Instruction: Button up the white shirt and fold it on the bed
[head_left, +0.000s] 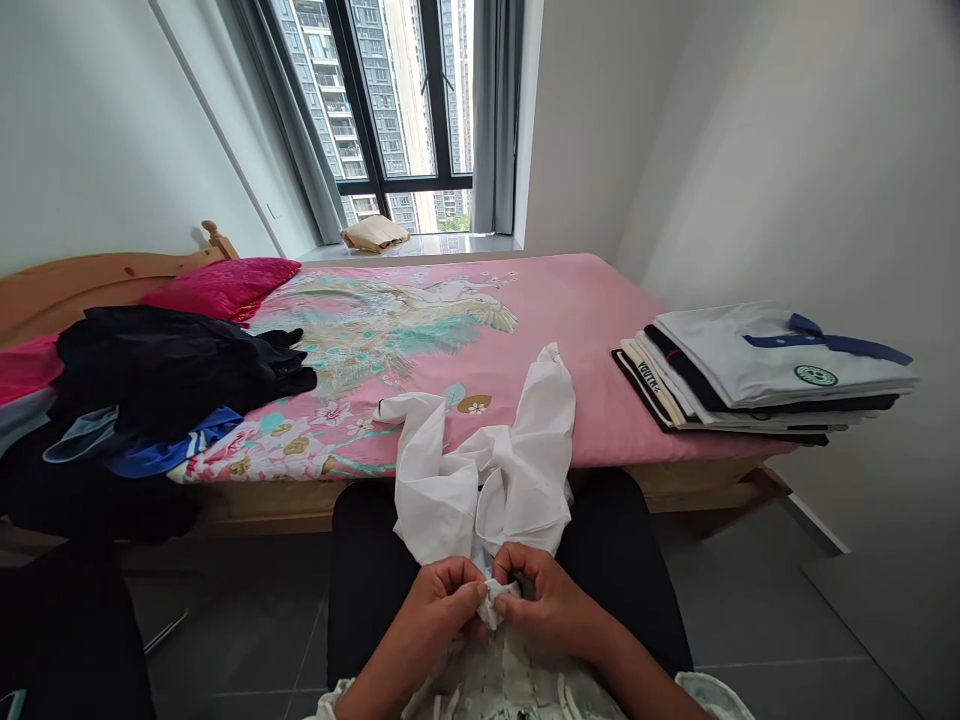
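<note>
A white long-sleeved shirt (517, 490) lies across my lap, its two sleeves reaching forward onto the edge of the bed. My left hand (450, 595) pinches a small gathered part of the shirt near my waist. Close beside it, my right hand (544, 605) grips the same bunched bit of cloth between thumb and fingers. The fingertips of both hands almost meet there. What exactly lies under the fingers, such as a button or collar edge, is too small to make out.
A pink flowered bedsheet (559, 330) covers the bed ahead. Folded shirts (817, 370) are stacked at the right. Loose dark clothes (180, 370) are heaped at the left, before a magenta pillow (225, 288). A tan folded item (375, 233) rests on the windowsill.
</note>
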